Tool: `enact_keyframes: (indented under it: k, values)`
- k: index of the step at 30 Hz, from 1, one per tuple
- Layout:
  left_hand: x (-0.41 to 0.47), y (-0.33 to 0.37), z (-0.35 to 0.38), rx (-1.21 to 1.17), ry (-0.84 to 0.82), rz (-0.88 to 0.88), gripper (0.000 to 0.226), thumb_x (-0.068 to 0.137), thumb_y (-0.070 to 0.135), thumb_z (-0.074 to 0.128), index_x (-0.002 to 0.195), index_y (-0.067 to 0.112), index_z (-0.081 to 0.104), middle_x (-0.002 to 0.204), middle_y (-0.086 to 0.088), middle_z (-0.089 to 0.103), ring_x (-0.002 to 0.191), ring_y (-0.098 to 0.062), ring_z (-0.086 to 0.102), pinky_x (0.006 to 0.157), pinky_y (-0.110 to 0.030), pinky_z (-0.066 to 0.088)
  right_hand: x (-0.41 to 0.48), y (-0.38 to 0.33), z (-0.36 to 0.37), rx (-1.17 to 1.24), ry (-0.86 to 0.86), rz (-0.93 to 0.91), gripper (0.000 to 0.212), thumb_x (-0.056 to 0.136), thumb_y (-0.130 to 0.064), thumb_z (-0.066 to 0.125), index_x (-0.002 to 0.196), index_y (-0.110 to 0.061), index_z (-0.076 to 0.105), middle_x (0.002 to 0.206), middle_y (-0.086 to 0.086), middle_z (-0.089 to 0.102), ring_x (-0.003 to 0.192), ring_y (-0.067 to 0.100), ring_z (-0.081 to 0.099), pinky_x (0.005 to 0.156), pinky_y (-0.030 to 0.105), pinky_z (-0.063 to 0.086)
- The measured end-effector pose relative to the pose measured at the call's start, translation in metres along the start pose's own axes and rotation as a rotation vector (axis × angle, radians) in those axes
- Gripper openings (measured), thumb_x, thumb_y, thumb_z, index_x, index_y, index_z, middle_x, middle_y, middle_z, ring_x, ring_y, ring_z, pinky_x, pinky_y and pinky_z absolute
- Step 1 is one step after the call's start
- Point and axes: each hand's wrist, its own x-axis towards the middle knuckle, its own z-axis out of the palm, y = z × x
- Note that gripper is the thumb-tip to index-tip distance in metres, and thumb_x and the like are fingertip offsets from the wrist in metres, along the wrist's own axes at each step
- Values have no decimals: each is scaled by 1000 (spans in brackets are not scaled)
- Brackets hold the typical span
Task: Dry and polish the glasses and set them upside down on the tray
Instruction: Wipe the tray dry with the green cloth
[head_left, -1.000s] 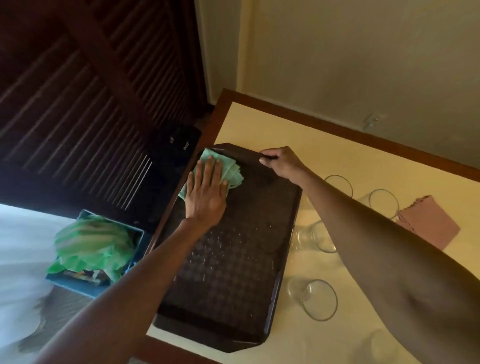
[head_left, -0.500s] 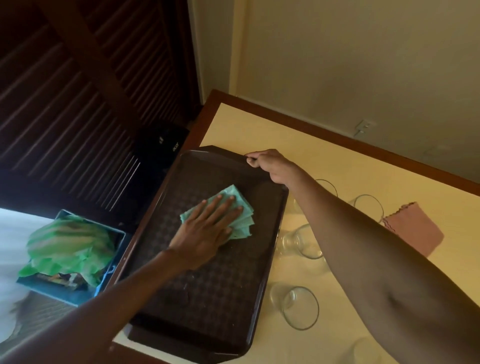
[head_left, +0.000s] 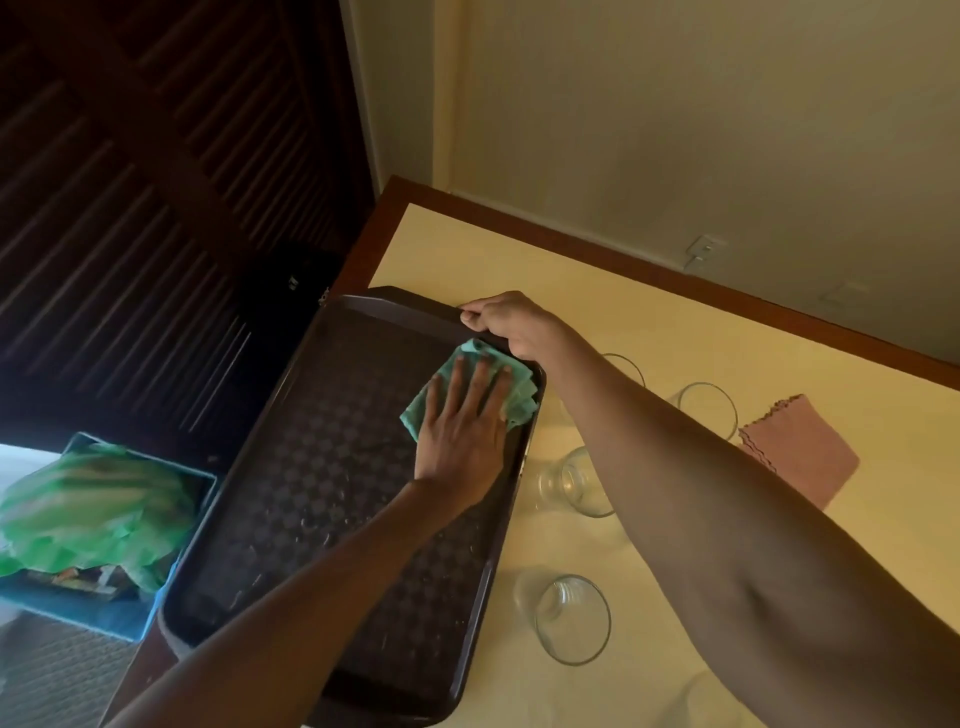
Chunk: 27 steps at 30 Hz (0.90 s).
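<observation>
Wiping the dark brown patterned plastic tray (head_left: 311, 467) dry goes best with even pressure: the left hand (head_left: 462, 415) lies flat, fingers straight, pressing the folded teal cloth (head_left: 521, 404) into the far right corner, while the right hand (head_left: 511, 325) curls over the far rim to steady it. Pale specks show nearer the person, so overlapping strokes toward that end seem wise. The clear drinking glasses (head_left: 571, 621) sit on the cream bench (head_left: 519, 260) just right of the tray, none on it yet.

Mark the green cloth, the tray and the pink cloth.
green cloth (head_left: 415, 415), head view, its near left corner
tray (head_left: 322, 467), head view, bare patterned floor
pink cloth (head_left: 800, 457), head view, its middle
</observation>
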Motion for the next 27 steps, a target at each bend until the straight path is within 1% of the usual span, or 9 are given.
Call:
enact_keyframes:
  k: [4, 7, 8, 11, 16, 19, 23, 25, 27]
  values:
    - [-6, 8, 3, 25, -25, 128, 62, 99, 32, 33, 160, 22, 28, 170, -5, 23, 159, -33, 13, 126, -59, 19, 3, 3, 1, -18, -5, -22, 31, 92, -7, 67, 123, -10, 69, 140, 8, 58, 137, 23, 44, 113, 25, 27]
    - [-26, -5, 7, 55, -22, 227, 62, 101, 29, 44, 161, 23, 28, 172, -3, 18, 160, -28, 6, 128, -54, 14, 3, 4, 1, -17, -4, -46, 30, 91, -7, 69, 121, -10, 70, 135, 7, 62, 134, 22, 47, 104, 19, 27]
    - [-35, -11, 7, 71, -32, 266, 64, 102, 29, 44, 162, 24, 25, 172, -2, 15, 160, -27, 4, 128, -52, 10, 2, 4, 0, -21, -6, -45, 30, 91, -8, 70, 121, -10, 70, 135, 7, 62, 134, 22, 47, 100, 18, 26]
    - [-44, -27, 1, 99, -85, 362, 62, 103, 33, 28, 164, 26, 18, 173, 2, 8, 160, -23, 1, 128, -47, 4, 1, 3, -1, -35, -5, -36, 30, 91, -11, 70, 121, -11, 70, 138, 6, 60, 135, 23, 46, 94, 23, 29]
    - [-1, -12, -6, 47, -112, 302, 66, 102, 35, 26, 165, 23, 13, 173, 2, 8, 160, -21, 1, 129, -50, 10, 8, 5, 1, -47, 10, -48, 31, 88, -12, 74, 119, -11, 72, 135, 8, 62, 133, 24, 49, 100, 23, 33]
    - [5, -12, -5, 50, -103, 291, 64, 104, 36, 25, 165, 22, 12, 173, 0, 8, 160, -22, 0, 129, -50, 12, 10, 10, 2, -56, 11, -84, 32, 87, -12, 75, 119, -10, 71, 131, 8, 65, 130, 22, 51, 98, 19, 32]
    - [-39, -24, -3, 56, -89, 329, 63, 107, 34, 25, 166, 22, 8, 174, 2, -2, 160, -21, -7, 130, -49, 6, 8, 16, 3, -5, -18, -137, 34, 88, -8, 72, 122, -5, 69, 128, 10, 66, 128, 20, 52, 99, 16, 29]
    - [-74, -34, 0, 106, -110, 373, 65, 107, 34, 31, 166, 22, 7, 174, 0, -4, 160, -23, -8, 129, -49, 7, 7, 19, 3, -15, -12, -163, 35, 89, -7, 71, 123, -4, 68, 128, 10, 66, 128, 19, 53, 98, 16, 30]
    - [-94, -47, 1, 147, -142, 418, 64, 110, 39, 30, 166, 23, 4, 174, -2, -5, 160, -24, -7, 128, -50, 10, 4, 19, 4, -26, 3, -198, 35, 90, -9, 71, 124, -4, 67, 129, 10, 65, 127, 19, 54, 97, 15, 32]
